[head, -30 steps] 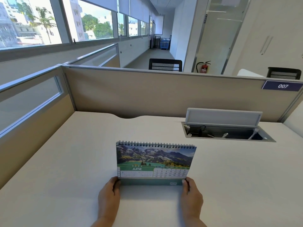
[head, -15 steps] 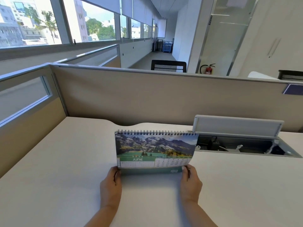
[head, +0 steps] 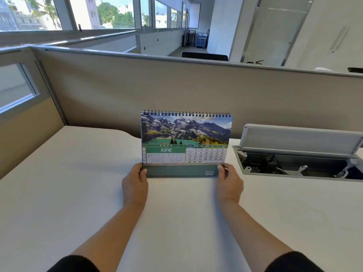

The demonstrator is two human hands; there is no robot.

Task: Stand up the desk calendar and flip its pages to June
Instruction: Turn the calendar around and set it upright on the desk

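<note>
The spiral-bound desk calendar stands upright on the white desk, facing me. Its front page reads JUNE under a mountain lake photo, with a green base strip along the bottom. My left hand grips the calendar's lower left corner, thumb on the front. My right hand holds the lower right corner the same way. Both arms reach forward from the bottom of the view.
An open cable box with a raised grey lid is sunk into the desk just right of the calendar. A beige partition closes the desk's far side, and another partition runs along the left.
The calendar has been pushed farther away across the desk, closer to the back partition, with both hands still on its lower corners. My arms are more stretched out.
</note>
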